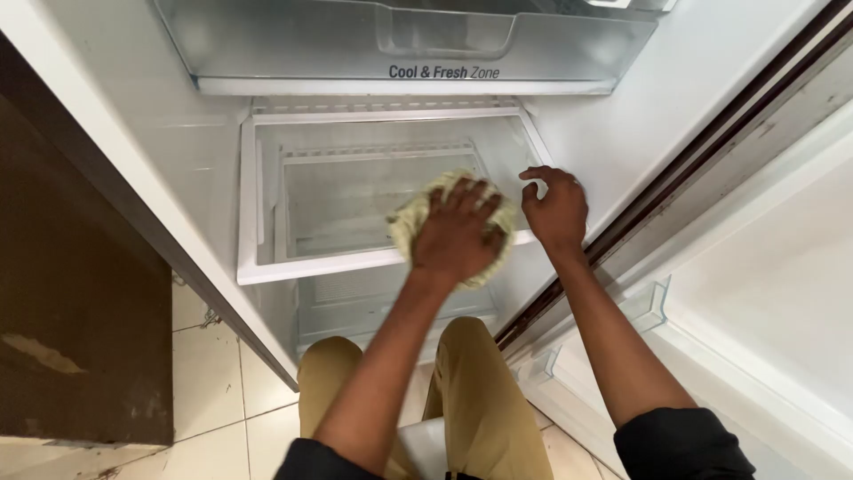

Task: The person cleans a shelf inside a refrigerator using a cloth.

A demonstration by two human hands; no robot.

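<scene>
**Two hands at the open refrigerator shelf**

Two bare hands work inside an empty white refrigerator. The left hand presses flat, fingers spread, on a crumpled pale green cloth lying on the clear glass shelf with white plastic frame. The right hand, fingers curled and holding nothing, rests on the shelf's right edge, just beside the cloth.
</scene>
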